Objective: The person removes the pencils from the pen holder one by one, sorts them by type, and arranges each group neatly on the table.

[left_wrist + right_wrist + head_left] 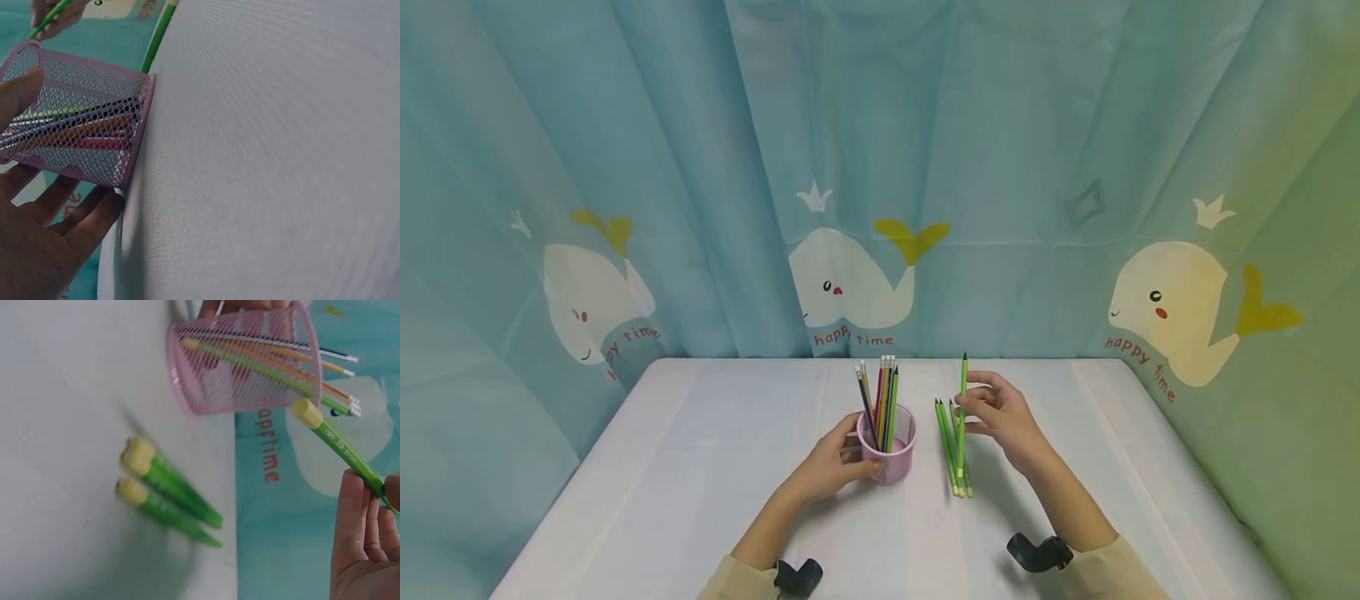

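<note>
A pink mesh pencil cup [904,467] stands upright on the table, with several pencils [880,400] leaning in it, one of them green. My left hand [835,462] grips the cup from its left side, thumb on the near wall. In the left wrist view the thumb [22,94] and fingers [94,219] lie on opposite sides of the mesh. My right hand [1003,417] pinches a green pencil [340,447] upright, dark point up and yellow end down. Just right of the cup, several green pencils [946,450] lie on the table below that hand.
The white table [700,467] reaches back to a blue curtain [1000,167] printed with whales. Black wrist devices sit on the left wrist [797,577] and the right wrist [1037,552].
</note>
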